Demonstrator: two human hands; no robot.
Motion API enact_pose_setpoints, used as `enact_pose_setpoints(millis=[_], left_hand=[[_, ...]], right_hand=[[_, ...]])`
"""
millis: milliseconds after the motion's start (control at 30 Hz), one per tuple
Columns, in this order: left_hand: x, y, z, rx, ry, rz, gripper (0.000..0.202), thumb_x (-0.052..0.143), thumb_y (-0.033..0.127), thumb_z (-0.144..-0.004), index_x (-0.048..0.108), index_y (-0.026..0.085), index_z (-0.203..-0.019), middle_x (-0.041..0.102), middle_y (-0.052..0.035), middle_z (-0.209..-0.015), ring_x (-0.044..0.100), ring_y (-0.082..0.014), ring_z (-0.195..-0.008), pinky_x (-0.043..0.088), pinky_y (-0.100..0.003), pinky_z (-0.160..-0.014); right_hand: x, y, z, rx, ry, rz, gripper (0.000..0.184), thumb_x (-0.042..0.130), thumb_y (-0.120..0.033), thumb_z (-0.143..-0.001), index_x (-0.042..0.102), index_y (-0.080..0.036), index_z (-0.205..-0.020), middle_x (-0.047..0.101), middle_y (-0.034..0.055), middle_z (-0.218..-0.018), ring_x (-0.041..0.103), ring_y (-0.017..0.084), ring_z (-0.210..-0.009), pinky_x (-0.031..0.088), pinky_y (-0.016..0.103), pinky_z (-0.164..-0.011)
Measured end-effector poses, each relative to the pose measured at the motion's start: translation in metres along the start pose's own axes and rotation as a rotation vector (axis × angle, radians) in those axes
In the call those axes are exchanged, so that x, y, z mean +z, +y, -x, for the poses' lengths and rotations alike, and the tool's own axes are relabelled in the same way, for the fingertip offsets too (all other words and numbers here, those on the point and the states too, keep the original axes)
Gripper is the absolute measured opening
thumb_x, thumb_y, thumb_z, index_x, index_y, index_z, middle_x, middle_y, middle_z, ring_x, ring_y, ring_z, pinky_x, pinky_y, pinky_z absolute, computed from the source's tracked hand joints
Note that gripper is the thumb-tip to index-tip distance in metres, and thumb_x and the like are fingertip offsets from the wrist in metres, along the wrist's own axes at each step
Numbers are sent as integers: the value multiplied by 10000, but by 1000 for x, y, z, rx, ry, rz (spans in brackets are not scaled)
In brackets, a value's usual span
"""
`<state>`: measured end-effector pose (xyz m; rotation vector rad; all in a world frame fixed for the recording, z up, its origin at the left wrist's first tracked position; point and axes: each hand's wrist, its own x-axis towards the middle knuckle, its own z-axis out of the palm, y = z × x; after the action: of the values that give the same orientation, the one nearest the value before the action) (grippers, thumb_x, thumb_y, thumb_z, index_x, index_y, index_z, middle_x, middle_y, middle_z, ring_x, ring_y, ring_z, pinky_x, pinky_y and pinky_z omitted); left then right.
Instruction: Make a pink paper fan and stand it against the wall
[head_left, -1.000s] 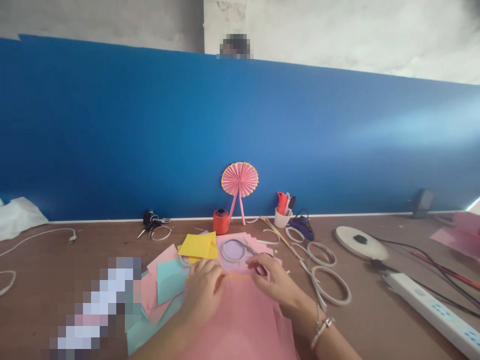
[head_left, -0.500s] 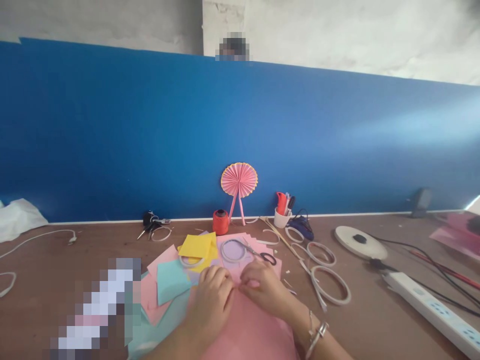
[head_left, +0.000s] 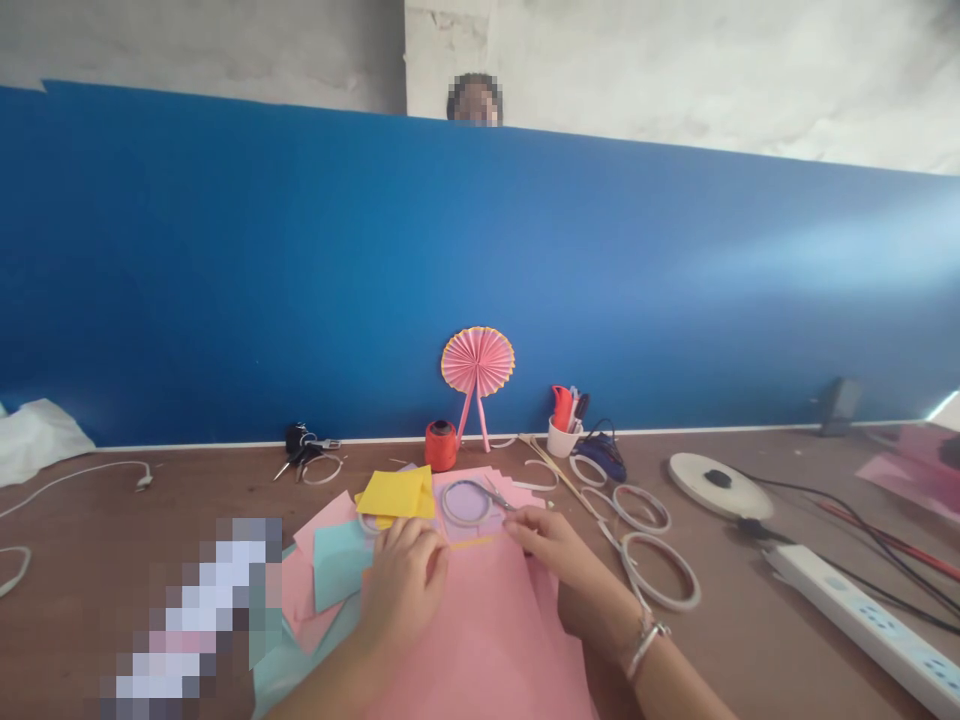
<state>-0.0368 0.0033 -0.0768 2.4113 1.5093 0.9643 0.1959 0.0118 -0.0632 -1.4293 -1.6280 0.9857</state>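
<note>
The left hand (head_left: 405, 582), fingers loosely bent, presses on the pink sheet (head_left: 487, 640) on the table (head_left: 112, 520), gripping nothing. The right hand (head_left: 561, 562) touches the sheet's far edge, grip unclear. Scissors (head_left: 496, 496) and tape rings (head_left: 660, 572) lie just beyond.

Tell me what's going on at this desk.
A person has a pink paper sheet laid on the desk. The left hand presses down near its far edge; the right hand touches that edge beside a thin yellow strip. A tape ring and yellow paper lie just beyond; a pink paper fan stands against the blue partition.
</note>
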Motion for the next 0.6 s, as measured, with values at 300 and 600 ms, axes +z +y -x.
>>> enact_pose_setpoints(millis=[300, 600], left_hand=[[-10, -5, -10, -140, -29, 183, 323, 375, 389, -930, 656, 232, -902, 726, -45, -850, 634, -236, -824, 367, -353, -801], [-9, -32, -21, -318, 35, 220, 248, 414, 303, -856, 627, 206, -938, 684, -16, -671, 617, -192, -603, 376, -280, -604]], right_hand=[[-8, 8, -3, 31, 22, -154, 286, 666, -422, -670, 534, -176, -607, 479, -38, -550, 419, 106, -523, 289, 232, -507], [-14, 6, -6, 63, 54, -133, 288, 652, -443, -626, 555, -171, -628, 495, -33, -537, 420, 109, -520, 278, 238, -519]])
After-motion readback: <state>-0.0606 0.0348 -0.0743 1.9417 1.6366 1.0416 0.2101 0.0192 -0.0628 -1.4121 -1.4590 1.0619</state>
